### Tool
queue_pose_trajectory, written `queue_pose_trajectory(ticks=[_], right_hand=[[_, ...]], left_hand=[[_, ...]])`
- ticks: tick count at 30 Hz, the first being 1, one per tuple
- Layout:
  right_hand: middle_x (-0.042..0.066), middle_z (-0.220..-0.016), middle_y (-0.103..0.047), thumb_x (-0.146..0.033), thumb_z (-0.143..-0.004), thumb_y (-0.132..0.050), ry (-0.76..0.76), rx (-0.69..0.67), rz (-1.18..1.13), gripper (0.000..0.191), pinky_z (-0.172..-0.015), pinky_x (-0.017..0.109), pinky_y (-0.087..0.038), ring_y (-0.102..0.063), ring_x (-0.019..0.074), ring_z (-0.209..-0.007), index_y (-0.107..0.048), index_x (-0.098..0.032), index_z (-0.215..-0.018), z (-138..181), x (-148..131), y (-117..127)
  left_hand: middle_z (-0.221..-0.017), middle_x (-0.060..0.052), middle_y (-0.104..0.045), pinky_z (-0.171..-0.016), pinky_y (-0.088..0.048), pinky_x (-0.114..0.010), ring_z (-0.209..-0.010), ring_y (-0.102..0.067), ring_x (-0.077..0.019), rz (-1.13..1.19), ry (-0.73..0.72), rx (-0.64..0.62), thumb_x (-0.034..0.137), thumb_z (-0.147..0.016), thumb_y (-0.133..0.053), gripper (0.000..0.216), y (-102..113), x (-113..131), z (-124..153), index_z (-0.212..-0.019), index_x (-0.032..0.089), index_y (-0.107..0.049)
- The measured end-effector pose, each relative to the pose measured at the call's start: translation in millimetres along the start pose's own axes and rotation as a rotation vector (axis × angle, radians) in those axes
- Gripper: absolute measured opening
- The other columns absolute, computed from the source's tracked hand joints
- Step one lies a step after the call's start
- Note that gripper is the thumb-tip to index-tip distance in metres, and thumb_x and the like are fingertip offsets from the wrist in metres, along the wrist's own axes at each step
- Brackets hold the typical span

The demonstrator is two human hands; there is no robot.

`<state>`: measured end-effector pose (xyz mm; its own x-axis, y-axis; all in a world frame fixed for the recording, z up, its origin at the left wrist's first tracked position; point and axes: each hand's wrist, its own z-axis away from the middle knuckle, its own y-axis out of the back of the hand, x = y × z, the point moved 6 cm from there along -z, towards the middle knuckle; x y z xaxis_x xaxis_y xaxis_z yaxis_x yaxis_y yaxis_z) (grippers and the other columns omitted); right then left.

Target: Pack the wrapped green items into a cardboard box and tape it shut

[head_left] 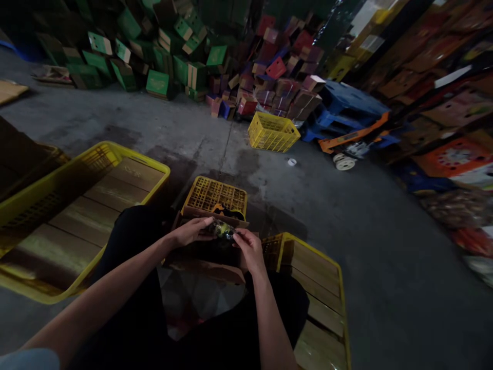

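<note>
My left hand (191, 231) and my right hand (248, 246) meet in front of my knees, fingers pinched on a small shiny wrapped item (223, 229) held between them. It glints yellow-green; what it is I cannot make out. Under my hands lies an open brown cardboard box (208, 267), dark inside. Just beyond it stands an upturned yellow plastic crate (215, 194) with something black and orange on its near edge.
A large yellow crate (82, 169) lined with brown board sits at my left, another (308, 272) at my right. Farther off are a small yellow basket (272, 132), a blue pallet with an orange pallet jack (352, 136), and heaps of green and red boxes (185, 61).
</note>
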<state>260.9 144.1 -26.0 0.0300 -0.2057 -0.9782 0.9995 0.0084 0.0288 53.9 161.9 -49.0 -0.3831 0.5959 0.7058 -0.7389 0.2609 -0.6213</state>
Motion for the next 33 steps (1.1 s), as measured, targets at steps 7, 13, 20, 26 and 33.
queue_pose_trajectory(ticks=[7, 13, 20, 26, 33], right_hand=[[0.007, -0.115, -0.072, -0.045, -0.079, -0.074, 0.142, 0.007, 0.141, 0.028, -0.089, 0.040, -0.056, -0.065, 0.0294, -0.109, -0.079, -0.026, -0.099, -4, -8, 4], [0.006, -0.129, -0.066, -0.046, -0.081, -0.073, 0.118, -0.067, 0.067, 0.031, -0.089, 0.041, -0.059, -0.062, 0.0309, -0.116, -0.079, -0.029, -0.107, -4, -8, 0], [0.004, -0.137, -0.063, -0.044, -0.082, -0.074, 0.025, -0.086, -0.199, 0.040, -0.102, 0.049, -0.053, -0.056, 0.0316, -0.128, -0.073, -0.030, -0.119, -2, -6, -7], [0.004, -0.134, -0.065, -0.052, -0.082, -0.072, -0.114, -0.095, -0.384, 0.047, -0.088, 0.048, -0.061, -0.063, 0.0299, -0.118, -0.068, -0.032, -0.125, 0, 3, -14], [0.005, -0.115, -0.073, -0.042, -0.073, -0.081, -0.116, -0.147, -0.144, 0.047, -0.090, 0.045, -0.059, -0.067, 0.0298, -0.110, -0.069, -0.024, -0.115, 3, 5, -18]], left_hand=[[-0.098, -0.011, -0.074, -0.085, -0.057, -0.036, -0.090, -0.070, -0.0221, -0.009, -0.016, 0.150, 0.053, -0.075, -0.080, 0.046, 18, 0, -6, -0.096, 0.012, -0.074], [-0.115, -0.010, -0.072, -0.091, -0.052, -0.036, -0.104, -0.068, -0.0234, -0.050, -0.037, 0.086, 0.031, -0.068, -0.089, 0.052, 14, -2, -6, -0.115, 0.019, -0.071], [-0.103, -0.008, -0.075, -0.090, -0.051, -0.034, -0.092, -0.069, -0.0196, -0.091, -0.080, 0.068, 0.029, -0.067, -0.090, 0.045, 12, 1, -7, -0.107, 0.015, -0.074], [-0.102, -0.008, -0.076, -0.089, -0.050, -0.033, -0.089, -0.069, -0.0191, -0.164, -0.185, 0.071, 0.030, -0.069, -0.088, 0.046, 7, 8, -5, -0.110, 0.014, -0.073], [-0.113, -0.010, -0.073, -0.097, -0.047, -0.036, -0.102, -0.067, -0.0231, -0.246, -0.225, 0.061, 0.027, -0.070, -0.086, 0.049, 4, 11, -3, -0.115, 0.016, -0.072]])
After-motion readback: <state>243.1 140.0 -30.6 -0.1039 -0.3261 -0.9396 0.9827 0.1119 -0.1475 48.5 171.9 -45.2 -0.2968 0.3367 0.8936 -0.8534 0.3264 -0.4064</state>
